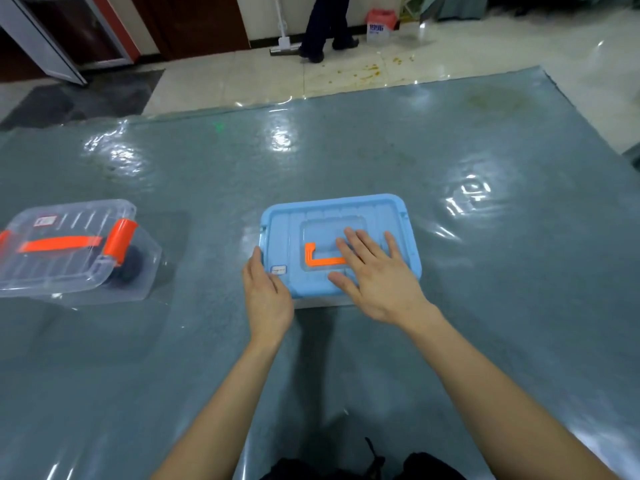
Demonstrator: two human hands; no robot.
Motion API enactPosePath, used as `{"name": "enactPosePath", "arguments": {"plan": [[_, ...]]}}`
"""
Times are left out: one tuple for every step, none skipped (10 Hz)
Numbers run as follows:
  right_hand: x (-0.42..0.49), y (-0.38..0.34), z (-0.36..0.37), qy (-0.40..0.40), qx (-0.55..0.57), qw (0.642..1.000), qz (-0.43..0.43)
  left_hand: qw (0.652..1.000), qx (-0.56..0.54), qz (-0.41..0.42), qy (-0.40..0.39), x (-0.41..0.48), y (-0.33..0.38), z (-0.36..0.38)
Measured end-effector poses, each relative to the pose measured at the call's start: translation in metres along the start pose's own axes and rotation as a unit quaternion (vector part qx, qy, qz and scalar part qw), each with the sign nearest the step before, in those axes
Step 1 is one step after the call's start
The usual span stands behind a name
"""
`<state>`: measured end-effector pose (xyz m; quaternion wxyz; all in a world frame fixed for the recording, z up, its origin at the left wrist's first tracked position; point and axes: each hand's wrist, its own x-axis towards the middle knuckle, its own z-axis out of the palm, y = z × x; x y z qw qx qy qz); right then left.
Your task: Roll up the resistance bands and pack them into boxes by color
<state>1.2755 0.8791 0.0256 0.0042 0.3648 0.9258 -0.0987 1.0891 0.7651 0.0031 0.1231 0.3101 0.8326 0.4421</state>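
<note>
a blue-lidded box [381, 211] sits mid-desk with its lid on and an orange handle [320, 260] lying flat in a recess. the right hand [375, 275] lies flat on the lid, fingers spread. the left hand [268, 296] rests against the near-left corner, fingers straight. at the left, a clear box [52, 271] with orange fittings holds a dark roll [130, 267]. the desk [485, 289] is glossy grey-green. beyond it is a pale tiled floor [346, 76], where a person's legs [325, 26] stand by a mop [284, 46].
</note>
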Motion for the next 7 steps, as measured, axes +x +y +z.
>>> {"name": "enactPosePath", "arguments": {"plan": [[0.007, 0.005, -0.006, 0.003, 0.040, 0.999, -0.002, 1.000, 0.000, -0.004, -0.006, 0.005, -0.004, 0.001], [0.007, 0.021, -0.011, 0.134, 0.098, 0.980, 0.106, 1.000, -0.017, -0.018, -0.012, 0.015, -0.005, 0.000], [0.011, 0.040, -0.005, 0.122, 0.169, 0.957, 0.203, 0.999, -0.020, -0.028, 0.004, 0.018, -0.007, 0.000], [0.015, 0.045, 0.004, 0.104, 0.204, 0.951, 0.209, 0.999, -0.017, -0.028, 0.019, 0.018, -0.005, 0.003], [0.015, 0.050, 0.011, 0.121, 0.208, 0.947, 0.212, 0.999, 0.001, -0.025, 0.026, 0.017, -0.008, 0.005], [0.017, 0.048, 0.000, 0.116, 0.236, 0.943, 0.204, 1.000, 0.005, -0.017, -0.008, 0.020, -0.001, -0.001], [0.002, 0.064, -0.007, 0.125, 0.285, 0.930, 0.195, 0.998, -0.034, -0.023, -0.056, 0.024, -0.019, -0.017]]}}
